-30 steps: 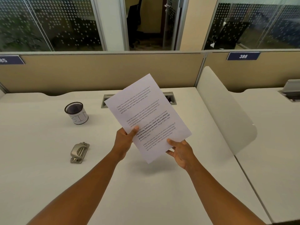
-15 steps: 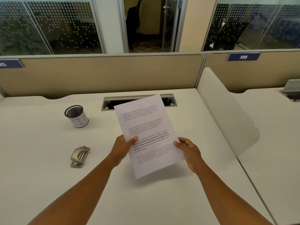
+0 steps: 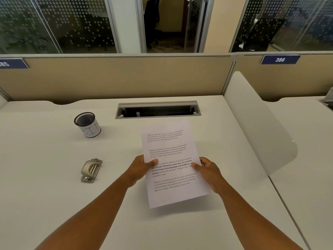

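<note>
White surface fills most of the view, a wide office desk seen from above. A beige partition wall runs along its far edge, and above the wall are glass panels covered in a pattern of white dots. A white rounded divider panel stands on the right and separates this surface from the next one. A long grey cable slot is set into the surface near the partition, with its lid open.

A sheet of paper is held just above the middle of the surface, a little nearer than the cable slot. It casts a shadow under its near edge. The sheet is turned slightly, so its four printed paragraphs slant upward to the right. Part of the third paragraph is in bold.

Two bare forearms reach in from the bottom of the view. The left grip pinches the sheet's left edge, with the thumb on the printed side and the fingers behind. The right grip pinches the right edge in the same way, at about the same height.

A black mesh cup wrapped in white paper stands to the left, well apart from the sheet. A small silver metal punch lies nearer, left of the left grip. A blue sign on the partition reads 386.
</note>
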{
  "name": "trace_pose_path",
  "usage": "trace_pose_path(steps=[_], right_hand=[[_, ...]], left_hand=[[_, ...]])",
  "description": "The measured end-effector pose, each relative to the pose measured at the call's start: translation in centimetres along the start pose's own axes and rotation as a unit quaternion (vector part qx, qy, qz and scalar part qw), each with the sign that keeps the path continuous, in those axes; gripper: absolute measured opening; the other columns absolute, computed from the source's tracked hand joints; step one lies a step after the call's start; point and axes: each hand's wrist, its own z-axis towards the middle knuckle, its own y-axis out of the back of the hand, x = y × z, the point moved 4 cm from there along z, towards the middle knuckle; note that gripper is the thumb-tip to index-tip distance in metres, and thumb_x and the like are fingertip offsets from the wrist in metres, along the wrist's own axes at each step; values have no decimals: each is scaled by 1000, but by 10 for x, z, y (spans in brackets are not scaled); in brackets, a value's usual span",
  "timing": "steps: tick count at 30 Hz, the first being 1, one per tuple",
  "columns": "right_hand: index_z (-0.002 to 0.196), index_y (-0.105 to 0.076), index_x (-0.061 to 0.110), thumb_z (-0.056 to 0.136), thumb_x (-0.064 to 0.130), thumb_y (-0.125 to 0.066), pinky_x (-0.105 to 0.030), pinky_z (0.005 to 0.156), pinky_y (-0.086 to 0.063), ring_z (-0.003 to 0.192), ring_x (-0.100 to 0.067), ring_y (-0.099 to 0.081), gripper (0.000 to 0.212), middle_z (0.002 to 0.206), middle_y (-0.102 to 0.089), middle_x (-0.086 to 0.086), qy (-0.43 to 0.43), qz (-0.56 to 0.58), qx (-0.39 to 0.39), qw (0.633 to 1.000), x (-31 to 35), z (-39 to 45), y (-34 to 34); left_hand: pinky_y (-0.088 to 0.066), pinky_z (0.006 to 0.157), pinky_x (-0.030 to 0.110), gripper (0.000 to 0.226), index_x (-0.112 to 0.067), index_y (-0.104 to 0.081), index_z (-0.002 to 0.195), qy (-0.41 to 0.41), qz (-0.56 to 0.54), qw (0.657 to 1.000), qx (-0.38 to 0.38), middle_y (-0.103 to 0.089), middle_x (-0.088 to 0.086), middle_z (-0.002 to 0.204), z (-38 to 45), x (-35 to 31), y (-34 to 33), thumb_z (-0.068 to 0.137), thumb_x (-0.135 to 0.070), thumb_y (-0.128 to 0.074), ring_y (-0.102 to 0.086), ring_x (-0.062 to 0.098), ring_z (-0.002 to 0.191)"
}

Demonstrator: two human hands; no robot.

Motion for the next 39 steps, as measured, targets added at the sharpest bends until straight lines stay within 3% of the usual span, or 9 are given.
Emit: trace_pose_path(steps=[3, 7, 12, 16, 18, 22, 29, 33, 39], right_hand=[[101, -68, 30, 86, 26, -69, -40, 81, -60, 86, -16, -74, 16, 98, -76, 9, -1, -20, -13, 1000, -4, 4, 0], [103, -66, 30, 88, 25, -67, -44, 85, -59, 90, -20, -73, 16, 101, -75, 8, -2, -33, -29, 999, -7, 9, -1], [99, -67, 29, 89, 21, -65, -45, 86, -58, 91, -22, -72, 13, 101, -75, 6, -8, -34, -42, 998, -10, 11, -10], [96, -67, 29, 88, 20, -63, -45, 86, -58, 89, -22, -72, 13, 98, -75, 6, -15, -45, -35, 998, -14, 12, -18], [96, -67, 28, 88, 19, -62, -45, 86, -58, 89, -22, -72, 13, 98, -75, 6, -18, -52, -34, 998, -15, 13, -22], [96, -67, 28, 88, 19, -61, -45, 86, -58, 90, -22, -71, 13, 99, -75, 6, -21, -65, -31, 997, -15, 15, -28], [95, -67, 28, 89, 17, -60, -43, 87, -57, 91, -22, -71, 15, 99, -74, 7, -23, -73, -31, 997, -13, 13, -35], [96, -67, 28, 90, 16, -59, -44, 88, -56, 94, -23, -70, 16, 102, -74, 5, -25, -76, -27, 996, -12, 12, -38], [96, -67, 27, 91, 15, -58, -46, 90, -56, 94, -23, -70, 16, 103, -74, 5, -27, -82, -31, 996, -10, 12, -41]], left_hand=[[-60, 81, 33, 30, -12, -65, 122, 9, -3, 999, -45, -75, 4, 113, 3, 7, 10, 95, -23, -66, -73, 22, 100], [-52, 73, 25, 18, -19, -68, 110, 23, 0, 986, -166, -76, 0, 97, 4, 16, 42, 92, -22, -68, -72, 19, 86], [-54, 85, 37, 12, -25, -71, 97, 19, 21, 948, -316, -75, 2, 96, -6, 26, 91, 88, -21, -67, -68, 21, 89], [-46, 63, 20, 12, -23, -71, 97, 18, 64, 904, -423, -72, -3, 89, -21, 32, 119, 88, -20, -64, -63, 12, 76], [-43, 60, 18, 10, -26, -70, 97, 35, 89, 883, -460, -71, -7, 90, -31, 37, 132, 88, -25, -64, -64, 12, 79], [-51, 87, 38, 19, -24, -70, 103, 71, 133, 860, -487, -72, -3, 106, -44, 49, 159, 88, -34, -65, -65, 23, 104], [-40, 100, 46, 41, -14, -59, 127, 132, 204, 830, -502, -57, 16, 129, -56, 63, 190, 91, -34, -63, -44, 38, 126], [-42, 102, 46, 44, -12, -59, 129, 158, 194, 846, -470, -60, 17, 130, -53, 72, 196, 93, -37, -58, -47, 39, 126], [-51, 94, 46, 43, -9, -69, 114, 182, 201, 867, -418, -72, 16, 108, -47, 82, 204, 94, -40, -48, -61, 39, 109]])
